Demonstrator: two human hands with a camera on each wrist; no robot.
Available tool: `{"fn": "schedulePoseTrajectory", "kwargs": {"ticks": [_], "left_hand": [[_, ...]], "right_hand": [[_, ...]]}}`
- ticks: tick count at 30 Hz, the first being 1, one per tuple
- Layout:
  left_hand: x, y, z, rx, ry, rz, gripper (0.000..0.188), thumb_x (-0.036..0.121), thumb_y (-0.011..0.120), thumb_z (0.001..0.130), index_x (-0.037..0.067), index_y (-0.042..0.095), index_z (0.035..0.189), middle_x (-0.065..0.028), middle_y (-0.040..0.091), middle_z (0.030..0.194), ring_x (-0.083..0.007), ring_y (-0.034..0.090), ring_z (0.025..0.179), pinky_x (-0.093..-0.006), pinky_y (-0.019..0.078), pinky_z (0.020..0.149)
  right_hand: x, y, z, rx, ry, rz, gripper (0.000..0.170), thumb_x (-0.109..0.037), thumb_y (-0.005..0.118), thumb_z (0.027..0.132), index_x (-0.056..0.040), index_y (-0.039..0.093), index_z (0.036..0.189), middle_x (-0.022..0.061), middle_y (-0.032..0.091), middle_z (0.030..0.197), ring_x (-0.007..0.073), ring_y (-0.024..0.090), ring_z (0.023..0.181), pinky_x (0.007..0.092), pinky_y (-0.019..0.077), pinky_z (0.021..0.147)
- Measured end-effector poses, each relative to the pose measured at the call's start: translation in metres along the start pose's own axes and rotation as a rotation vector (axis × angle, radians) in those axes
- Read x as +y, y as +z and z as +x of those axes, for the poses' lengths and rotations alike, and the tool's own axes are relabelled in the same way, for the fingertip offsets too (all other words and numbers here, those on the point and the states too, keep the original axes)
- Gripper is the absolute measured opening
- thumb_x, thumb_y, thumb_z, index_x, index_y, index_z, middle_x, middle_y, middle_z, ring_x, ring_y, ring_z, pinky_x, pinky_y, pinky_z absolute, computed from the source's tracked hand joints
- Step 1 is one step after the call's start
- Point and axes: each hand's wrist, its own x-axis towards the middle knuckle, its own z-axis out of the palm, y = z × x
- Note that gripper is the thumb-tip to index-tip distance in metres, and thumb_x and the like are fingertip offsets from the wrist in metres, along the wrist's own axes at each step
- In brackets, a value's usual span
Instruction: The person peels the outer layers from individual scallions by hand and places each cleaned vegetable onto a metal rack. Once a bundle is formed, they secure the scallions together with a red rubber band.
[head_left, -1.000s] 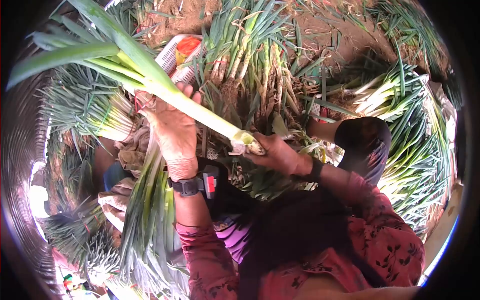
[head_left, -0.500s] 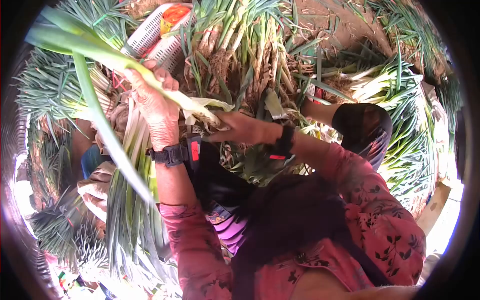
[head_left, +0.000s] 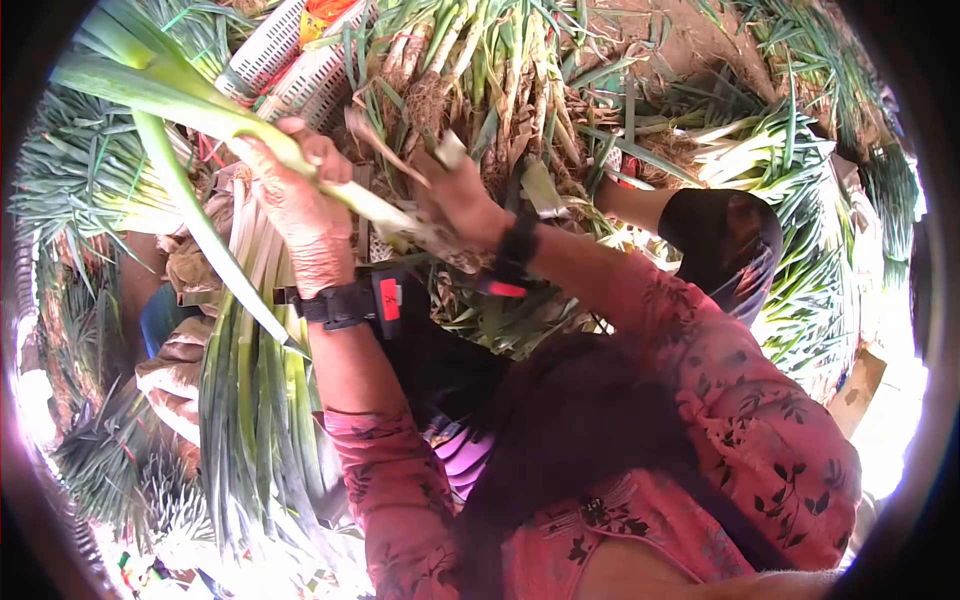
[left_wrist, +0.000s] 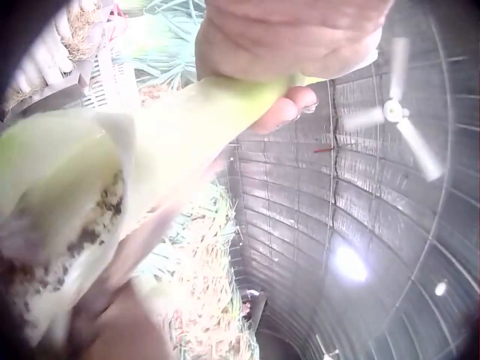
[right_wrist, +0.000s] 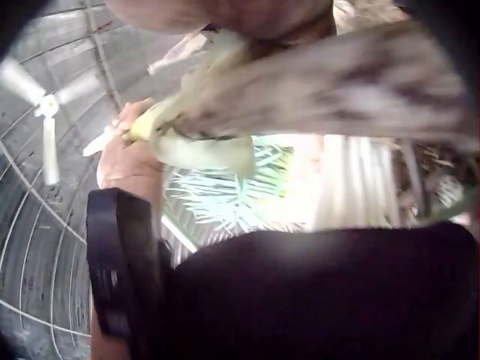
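Note:
Across the head view a long leek (head_left: 372,208) slants, its green leaves at upper left and its root end near the middle. Curled round its stalk is the left hand (head_left: 300,205), whose fingers (left_wrist: 281,112) show behind the stalk (left_wrist: 180,135) in the left wrist view. Just above the root end, the right hand (head_left: 465,200) pinches a thin brownish outer leaf (head_left: 385,148). That hand (right_wrist: 225,15) tops the right wrist view, above a blurred brown-streaked strip (right_wrist: 337,90); its fingertips are hidden there.
Bundled leeks (head_left: 130,185) lie at left, with loose leeks (head_left: 255,400) below. More stand at top (head_left: 515,80) and spread at right (head_left: 810,250). A white basket (head_left: 310,90) stands at upper left. A bent knee (head_left: 720,235) is right of the hands.
The right hand has moved left and up from the root end and now has a strip of leaf in it. The left hand still grips the leek, which has shifted left.

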Motion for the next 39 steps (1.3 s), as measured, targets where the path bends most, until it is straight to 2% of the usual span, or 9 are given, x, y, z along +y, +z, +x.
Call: {"fn": "schedulePoseTrajectory", "kwargs": {"ticks": [6,11,19,22,28,32,34,36,39], "left_hand": [[0.009,-0.022,0.013,0.094,0.167,0.048,0.058,0.066,0.055,0.082,0.009,0.057,0.090,0.0036,0.042,0.065,-0.0072,0.034,0.048,-0.0212,0.0270,0.044],[0.021,-0.020,0.006,0.180,0.219,0.068,0.053,0.056,0.055,0.088,0.008,0.055,0.111,0.0019,0.048,0.070,-0.0090,0.040,0.055,-0.0224,0.0356,0.049],[0.004,-0.017,-0.001,0.059,0.369,-0.042,0.031,0.023,0.064,0.090,0.009,0.052,0.115,-0.0069,0.063,0.094,-0.0147,0.051,0.069,-0.0288,0.0463,0.060],[-0.005,-0.014,0.001,0.038,0.350,-0.092,0.027,0.023,0.064,0.090,0.009,0.053,0.110,-0.0057,0.063,0.094,-0.0136,0.051,0.069,-0.0286,0.0477,0.061],[-0.014,-0.015,0.005,0.078,0.298,-0.147,0.023,0.023,0.064,0.090,0.008,0.053,0.104,-0.0027,0.057,0.085,-0.0119,0.048,0.064,-0.0265,0.0454,0.058],[0.000,-0.036,0.012,0.016,0.273,-0.300,0.018,0.018,0.063,0.089,0.010,0.054,0.102,-0.0023,0.053,0.080,-0.0132,0.048,0.064,-0.0267,0.0451,0.058],[0.008,-0.025,-0.002,-0.018,0.236,-0.323,0.022,0.022,0.066,0.087,0.009,0.054,0.100,-0.0020,0.053,0.078,-0.0143,0.049,0.064,-0.0272,0.0458,0.058],[0.011,-0.040,0.004,-0.016,0.321,-0.322,0.028,0.021,0.073,0.082,0.006,0.053,0.095,-0.0028,0.056,0.080,-0.0142,0.051,0.067,-0.0277,0.0468,0.064],[0.021,-0.063,0.006,-0.006,0.290,-0.363,0.029,0.025,0.074,0.081,0.006,0.055,0.092,-0.0024,0.056,0.078,-0.0146,0.051,0.070,-0.0283,0.0461,0.064]], "right_hand": [[0.123,-0.197,-0.082,-0.513,-0.138,-1.577,0.031,-0.012,0.056,0.082,-0.0045,0.056,0.113,0.0229,0.063,0.082,0.0375,0.064,0.077,0.0459,0.0498,0.065],[0.109,-0.231,-0.090,-0.485,0.094,-1.559,0.035,-0.021,0.059,0.083,-0.0010,0.057,0.112,0.0217,0.063,0.101,0.0376,0.062,0.090,0.0461,0.0480,0.082],[-0.033,-0.073,-0.055,0.040,-0.627,-0.870,0.034,-0.015,0.068,0.082,-0.0061,0.055,0.112,0.0150,0.060,0.100,0.0251,0.061,0.092,0.0343,0.0528,0.076],[-0.047,-0.024,-0.048,-0.247,-1.214,-1.171,0.035,-0.018,0.069,0.079,-0.0035,0.055,0.107,0.0109,0.055,0.103,0.0297,0.055,0.101,0.0394,0.0450,0.089],[-0.057,0.003,-0.044,-0.358,-1.208,-1.376,0.022,-0.011,0.064,0.081,-0.0059,0.053,0.098,0.0091,0.052,0.095,0.0274,0.055,0.095,0.0380,0.0457,0.081],[-0.064,-0.009,-0.082,-0.365,-0.471,0.138,0.007,-0.002,0.054,0.091,-0.0036,0.049,0.096,0.0065,0.056,0.093,0.0133,0.058,0.082,0.0308,0.0492,0.072],[-0.073,-0.025,-0.091,-0.111,-0.366,-0.096,0.009,-0.002,0.054,0.090,-0.0004,0.048,0.096,0.0134,0.059,0.094,0.0211,0.063,0.073,0.0315,0.0505,0.071],[-0.049,-0.057,-0.107,-0.222,-0.998,-0.946,0.012,-0.002,0.053,0.088,0.0022,0.048,0.098,0.0195,0.061,0.096,0.0304,0.065,0.074,0.0342,0.0522,0.072],[0.051,-0.196,-0.119,-0.484,-0.481,-1.417,0.018,0.000,0.051,0.081,0.0021,0.053,0.099,0.0210,0.060,0.097,0.0365,0.061,0.086,0.0425,0.0508,0.075]]}}
